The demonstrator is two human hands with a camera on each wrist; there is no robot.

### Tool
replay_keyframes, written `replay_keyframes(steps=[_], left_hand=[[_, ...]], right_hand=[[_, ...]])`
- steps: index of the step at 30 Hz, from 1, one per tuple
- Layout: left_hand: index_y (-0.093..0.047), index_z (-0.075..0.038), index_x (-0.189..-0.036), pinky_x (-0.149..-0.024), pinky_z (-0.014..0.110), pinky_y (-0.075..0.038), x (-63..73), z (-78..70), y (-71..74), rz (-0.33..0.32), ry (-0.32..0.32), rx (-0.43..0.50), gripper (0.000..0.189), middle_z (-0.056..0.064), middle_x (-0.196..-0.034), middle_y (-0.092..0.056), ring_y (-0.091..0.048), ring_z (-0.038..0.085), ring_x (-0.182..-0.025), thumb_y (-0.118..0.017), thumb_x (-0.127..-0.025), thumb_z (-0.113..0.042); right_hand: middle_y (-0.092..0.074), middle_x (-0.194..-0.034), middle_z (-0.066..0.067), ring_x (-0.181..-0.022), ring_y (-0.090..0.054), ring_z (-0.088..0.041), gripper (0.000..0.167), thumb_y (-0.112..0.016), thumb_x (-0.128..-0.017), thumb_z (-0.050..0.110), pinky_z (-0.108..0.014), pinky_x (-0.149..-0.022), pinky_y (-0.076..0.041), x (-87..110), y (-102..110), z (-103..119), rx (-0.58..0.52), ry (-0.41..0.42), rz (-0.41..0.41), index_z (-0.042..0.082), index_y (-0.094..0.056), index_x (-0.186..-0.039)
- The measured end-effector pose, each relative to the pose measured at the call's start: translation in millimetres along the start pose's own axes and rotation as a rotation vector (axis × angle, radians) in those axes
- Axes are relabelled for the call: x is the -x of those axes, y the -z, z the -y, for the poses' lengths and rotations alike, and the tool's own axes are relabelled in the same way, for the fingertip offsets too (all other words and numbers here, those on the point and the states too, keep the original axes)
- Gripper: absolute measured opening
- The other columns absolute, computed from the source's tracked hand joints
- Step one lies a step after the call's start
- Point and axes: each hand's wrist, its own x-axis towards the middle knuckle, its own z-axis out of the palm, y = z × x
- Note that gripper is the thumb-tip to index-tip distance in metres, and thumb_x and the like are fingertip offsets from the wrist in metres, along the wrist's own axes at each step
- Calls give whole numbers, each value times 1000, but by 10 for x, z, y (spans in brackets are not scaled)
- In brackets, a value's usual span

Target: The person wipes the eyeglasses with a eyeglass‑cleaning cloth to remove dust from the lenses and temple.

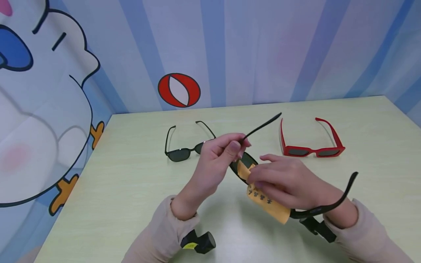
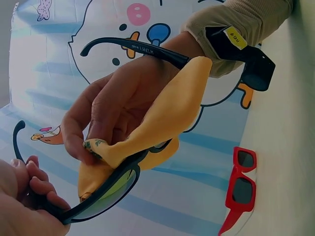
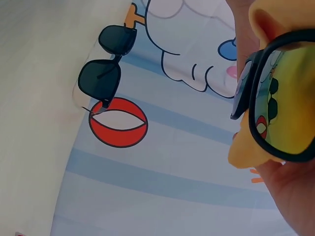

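My left hand (image 1: 215,160) grips a pair of black sunglasses (image 2: 110,200) near one hinge, thumb on top. One temple points up past that hand, and the other curves out by the right wrist. An orange-yellow glasses cloth (image 1: 269,205) with dark printed characters lies over the lenses. With bent fingers, my right hand (image 1: 291,179) pinches the cloth at the lens by the left hand. In the left wrist view the cloth (image 2: 172,108) drapes along the frame, showing a greenish lens below it. A large mirrored yellow lens (image 3: 290,103) shows in the right wrist view.
Black sunglasses (image 1: 179,155) stand on the pale table (image 1: 108,190) behind the left hand, temples unfolded. Red-framed sunglasses (image 1: 312,151) stand behind the right hand. A blue-striped backdrop (image 1: 243,54) with cartoon drawings rises at the table's back edge. Each wrist wears a black camera (image 1: 205,243).
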Motion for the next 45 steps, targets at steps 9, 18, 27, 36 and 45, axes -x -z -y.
replay_keyframes(steps=[9, 18, 27, 36, 45], left_hand=[[-57, 15, -108, -73, 24, -46, 11, -21, -5, 29, 4, -88, 23, 27, -93, -58, -50, 13, -79, -44, -97, 0], [-56, 16, -107, -74, 26, -48, 17, -59, -15, 47, 0, -69, 29, 27, -88, -54, -50, 13, -78, -45, -97, -9], [-54, 17, -108, -71, 21, -47, 24, -63, -38, 10, 39, 6, 35, 29, -89, -51, -50, 12, -77, -48, -96, -15], [-55, 16, -109, -72, 21, -45, 26, -51, -10, -28, 62, 15, 48, 5, -89, -56, -50, 14, -79, -52, -92, -29], [-54, 17, -109, -72, 25, -46, 16, -76, -7, -37, 73, -21, 24, 20, -92, -59, -50, 12, -77, -46, -96, -1]], right_hand=[[-65, -82, 7, -76, -62, -3, 32, -39, -99, 28, -47, -78, -50, 5, 10, 5, 102, -57, 4, 10, -64, -92], [-64, -93, 2, -79, -62, -10, 31, -39, -100, 28, -48, -79, -51, -1, 13, -13, 111, -84, -7, 7, -61, -101], [-57, -88, 4, -72, -50, -6, 20, -46, -99, 20, -24, -88, -42, -42, -62, -53, -4, 19, -79, 6, -60, -99], [-59, -91, 3, -79, -56, -10, 18, -46, -98, 19, -29, -94, -41, -18, -62, -62, -95, 25, -44, 7, -60, -99], [-59, -80, 4, -64, -50, -5, 17, -47, -96, 16, -20, -75, -43, -38, -32, -55, -137, 55, -71, 8, -61, -93]])
